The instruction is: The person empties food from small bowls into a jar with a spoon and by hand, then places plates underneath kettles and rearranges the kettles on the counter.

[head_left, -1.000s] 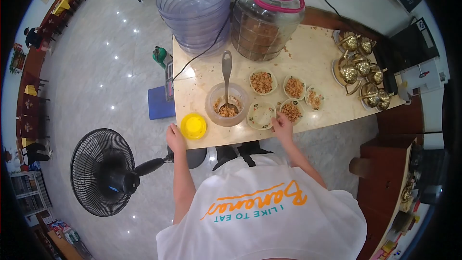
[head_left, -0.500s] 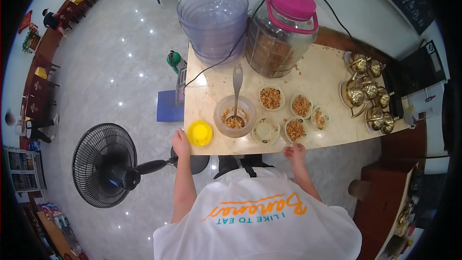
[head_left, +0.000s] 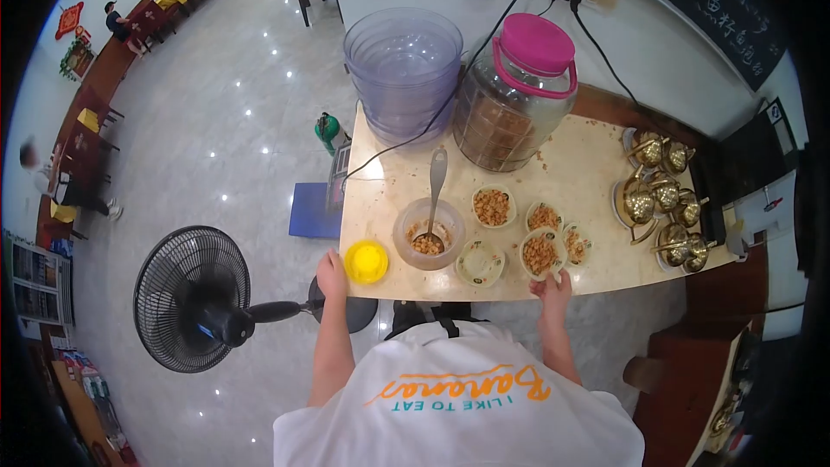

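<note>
My right hand (head_left: pixel 553 287) grips the near rim of a small bowl of brown crumbly food (head_left: pixel 541 253), which overlaps the edges of the bowls behind it. My left hand (head_left: pixel 330 274) rests at the table's front left corner beside a yellow bowl (head_left: pixel 367 261); its fingers are partly hidden. An empty patterned bowl (head_left: pixel 481 263) sits left of the gripped one. Further left, a ladle (head_left: pixel 437 175) stands in a clear tub (head_left: pixel 429 234) with some of the food. Three other filled bowls stand near, one of them at the back (head_left: pixel 494 207).
Stacked clear basins (head_left: pixel 404 78) and a large pink-lidded jar (head_left: pixel 516 95) stand at the back of the table (head_left: pixel 588 147). Golden teapots (head_left: pixel 664 195) are at the right. A black fan (head_left: pixel 192 298) stands left. A cable crosses the table. Two people are far left.
My right hand has gone from the empty bowl to the filled bowl on its right and taken hold of its rim. That bowl now overlaps its neighbours. The camera view has shifted.
</note>
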The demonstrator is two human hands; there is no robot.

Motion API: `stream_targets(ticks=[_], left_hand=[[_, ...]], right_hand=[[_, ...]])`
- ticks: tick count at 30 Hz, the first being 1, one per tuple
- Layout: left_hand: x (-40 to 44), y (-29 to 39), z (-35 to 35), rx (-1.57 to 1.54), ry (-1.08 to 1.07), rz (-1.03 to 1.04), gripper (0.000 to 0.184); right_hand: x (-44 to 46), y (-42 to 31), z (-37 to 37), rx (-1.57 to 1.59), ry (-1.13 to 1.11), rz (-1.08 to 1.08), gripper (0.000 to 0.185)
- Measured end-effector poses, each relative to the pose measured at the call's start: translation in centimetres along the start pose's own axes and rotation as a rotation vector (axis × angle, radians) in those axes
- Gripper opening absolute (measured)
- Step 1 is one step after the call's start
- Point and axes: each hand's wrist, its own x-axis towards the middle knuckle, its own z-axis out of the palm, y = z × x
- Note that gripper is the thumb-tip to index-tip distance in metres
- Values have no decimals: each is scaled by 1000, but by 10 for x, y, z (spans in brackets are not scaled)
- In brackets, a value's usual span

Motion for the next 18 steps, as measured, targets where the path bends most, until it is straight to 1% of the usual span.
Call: stream_targets(ticks=[3, 5, 7, 10, 13, 16, 18], left_hand=[[-2, 1, 1, -48, 23, -14, 43], [0, -4, 4, -42, 19, -15, 43], [0, -5, 5, -39, 19, -18, 43], [0, -2, 4, -33, 24, -20, 43], [-1, 1, 1, -27, 24, -30, 43], [-3, 4, 0, -47, 42, -29, 43], [-2, 3, 0, -67, 27, -19, 43]], right_hand=[[-2, -31, 28, -28, -80, -111, 41], [-3, -49, 51, -53, -201, -221, 40], [-12, -74, 78, -102, -341, -277, 38], [-20, -88, 109, -137, -493, -309, 37], [-31, -97, 134, -198, -525, -326, 34], [-34, -100, 144, -377, -543, -433, 35], [-34, -96, 147, -423, -536, -496, 35]])
